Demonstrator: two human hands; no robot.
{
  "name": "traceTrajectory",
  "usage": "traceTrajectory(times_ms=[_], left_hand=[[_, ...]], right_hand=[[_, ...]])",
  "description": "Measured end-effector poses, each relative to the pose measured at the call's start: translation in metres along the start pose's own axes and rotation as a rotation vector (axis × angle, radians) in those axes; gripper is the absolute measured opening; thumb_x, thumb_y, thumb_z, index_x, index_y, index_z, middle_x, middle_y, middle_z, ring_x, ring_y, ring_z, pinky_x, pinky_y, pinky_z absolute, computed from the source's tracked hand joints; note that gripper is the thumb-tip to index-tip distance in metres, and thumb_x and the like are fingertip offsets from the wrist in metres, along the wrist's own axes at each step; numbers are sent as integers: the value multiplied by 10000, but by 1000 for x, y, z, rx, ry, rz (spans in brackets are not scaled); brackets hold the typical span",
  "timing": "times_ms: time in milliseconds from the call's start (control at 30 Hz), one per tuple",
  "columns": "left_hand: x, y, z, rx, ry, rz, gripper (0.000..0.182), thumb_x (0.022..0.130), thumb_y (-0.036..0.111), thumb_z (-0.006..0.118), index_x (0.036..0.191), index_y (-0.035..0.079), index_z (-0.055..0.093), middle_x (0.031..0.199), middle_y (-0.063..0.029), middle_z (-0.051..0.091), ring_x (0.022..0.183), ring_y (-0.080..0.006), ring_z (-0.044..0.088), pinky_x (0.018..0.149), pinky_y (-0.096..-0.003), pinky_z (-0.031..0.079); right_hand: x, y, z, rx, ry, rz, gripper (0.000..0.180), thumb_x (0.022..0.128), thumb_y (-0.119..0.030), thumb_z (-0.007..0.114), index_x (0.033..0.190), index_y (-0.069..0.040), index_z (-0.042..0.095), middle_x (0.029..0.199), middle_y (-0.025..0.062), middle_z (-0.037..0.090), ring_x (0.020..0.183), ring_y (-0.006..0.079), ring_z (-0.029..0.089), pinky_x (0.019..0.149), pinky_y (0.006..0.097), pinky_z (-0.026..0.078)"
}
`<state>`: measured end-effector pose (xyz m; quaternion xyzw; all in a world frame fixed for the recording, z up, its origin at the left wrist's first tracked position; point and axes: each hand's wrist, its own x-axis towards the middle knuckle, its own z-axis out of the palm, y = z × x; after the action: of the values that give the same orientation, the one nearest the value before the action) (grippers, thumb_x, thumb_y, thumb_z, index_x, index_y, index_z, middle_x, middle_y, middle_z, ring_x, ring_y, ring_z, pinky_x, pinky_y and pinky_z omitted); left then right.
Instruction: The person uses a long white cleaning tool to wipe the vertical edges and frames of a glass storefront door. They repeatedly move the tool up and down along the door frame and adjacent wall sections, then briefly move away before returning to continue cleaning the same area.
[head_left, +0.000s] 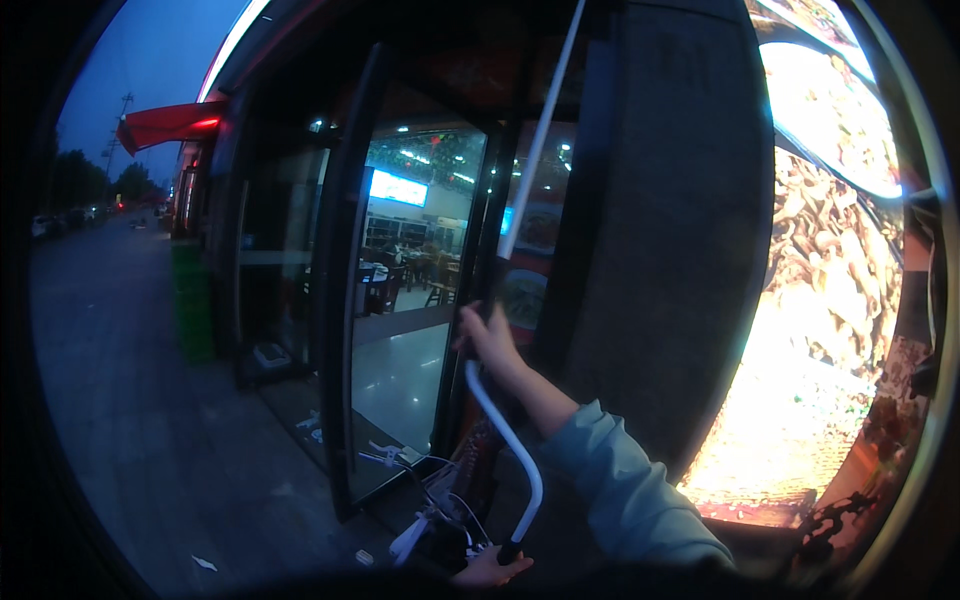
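A long white crank rod (541, 135) with a bent lower arm rises steeply in front of me, and its top runs out of view. My right hand (491, 339), at the end of a light blue-green sleeve (637, 487), is wrapped around the rod's upper dark grip. Below the bend, my left hand (487, 568) holds the black end grip (510, 553) near the bottom edge of the view. Most of the left hand and its arm is cut off or in shadow. What the rod's upper end meets cannot be seen.
A dark-framed glass door (401, 322) shows a lit dining room behind it. Close below stands a child-sized bicycle (435, 495). A bright food sign (832, 300) lies right, green crates (193, 300) left. A red awning (169, 126) juts over the pavement (127, 360).
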<state>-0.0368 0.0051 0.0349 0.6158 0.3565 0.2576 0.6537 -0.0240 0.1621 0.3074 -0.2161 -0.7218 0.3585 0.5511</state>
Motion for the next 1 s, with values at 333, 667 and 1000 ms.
traceTrajectory(times_ms=[333, 667, 1000], left_hand=[[65, -5, -8, -9, 454, 289, 211, 789, 178, 590, 977, 88, 551, 547, 18, 454, 443, -73, 443, 416, -219, 362], [-32, -17, -61, 23, 813, 318, 174, 737, 159, 653, 763, 45, 525, 550, -2, 492, 452, -83, 446, 408, -225, 331], [-11, 3, 22, -73, -138, 101, 225, 811, 311, 558, 858, 95, 518, 599, 18, 477, 563, -101, 495, 534, -221, 395]], right_hand=[[-104, -106, -84, 1075, -795, 244, 214, 866, -261, 417, 722, -103, 401, 445, -47, 344, 394, 73, 392, 528, 264, 410], [-61, 3, -130, -572, 255, -299, 565, 831, -203, 498, 1263, -13, 187, 850, 176, 574, 723, 272, 590, 675, 366, 469], [-45, -80, 19, 75, -605, -125, 398, 807, -324, 547, 991, -19, 368, 782, 151, 568, 707, 265, 591, 626, 335, 465]])
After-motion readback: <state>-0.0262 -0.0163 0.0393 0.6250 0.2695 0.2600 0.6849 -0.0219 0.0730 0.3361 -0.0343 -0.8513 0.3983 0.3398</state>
